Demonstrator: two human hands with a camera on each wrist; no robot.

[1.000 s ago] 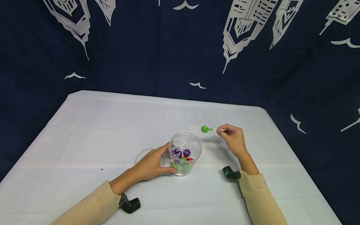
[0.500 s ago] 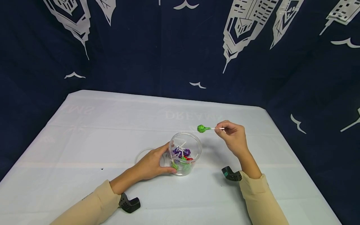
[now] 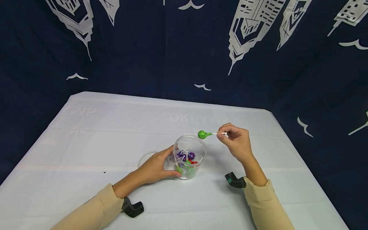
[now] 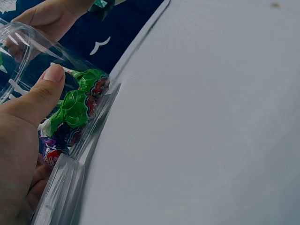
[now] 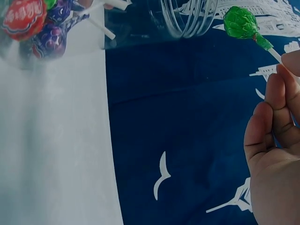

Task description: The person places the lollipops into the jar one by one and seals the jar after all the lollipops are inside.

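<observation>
A clear plastic jar (image 3: 188, 174) stands uncovered on the table, with several purple, green and red wrapped lollipops (image 4: 75, 110) inside. My left hand (image 3: 155, 167) grips the jar from its left side, thumb in front. Between thumb and fingers, my right hand (image 3: 237, 142) pinches the white stick of a green lollipop (image 3: 202, 134). Its wrapped head points left, close to the right of the jar's rim. In the right wrist view the green lollipop (image 5: 240, 22) appears just outside the jar's mouth (image 5: 197, 16).
A clear round lid (image 3: 142, 157) lies on the white-covered table (image 3: 115, 140), partly behind the left hand. A dark blue cloth (image 3: 149, 57) with white printed buildings and birds hangs behind the table. A tiny dark speck (image 3: 104, 172) lies at the left.
My right hand has moved a little left, bringing the green lollipop closer to the jar's rim. The left hand and the jar have stayed in place.
</observation>
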